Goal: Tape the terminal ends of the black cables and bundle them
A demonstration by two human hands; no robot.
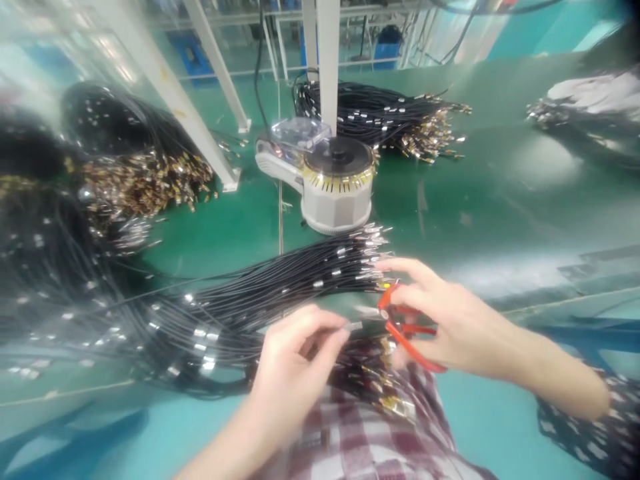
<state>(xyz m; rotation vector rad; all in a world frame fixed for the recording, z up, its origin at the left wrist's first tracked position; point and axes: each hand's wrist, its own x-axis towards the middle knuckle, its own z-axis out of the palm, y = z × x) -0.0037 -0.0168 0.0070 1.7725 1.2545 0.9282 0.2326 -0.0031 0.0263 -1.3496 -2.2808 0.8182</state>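
Observation:
My left hand (300, 353) is closed, thumb and forefinger pinching a small cable end (354, 326) with a pale, shiny tip. To its right, my right hand (440, 313) grips red-handled scissors (414, 347), their short blades (369, 311) pointing left toward the cable end and apart from it. The right forefinger stretches out near the silvery tips of a bundle of black cables (300, 267) on the bench. Below my hands, a second bunch of cables (370, 373) with brass-coloured ends lies at the bench edge, over a checked cloth garment (350, 427).
A white round tape dispenser (336, 203) with a black top stands behind the cables on the green bench (240, 230). Piles of black cables (145, 180) lie on the left, another cable bundle (375, 110) behind. White posts (327, 67) rise from the bench.

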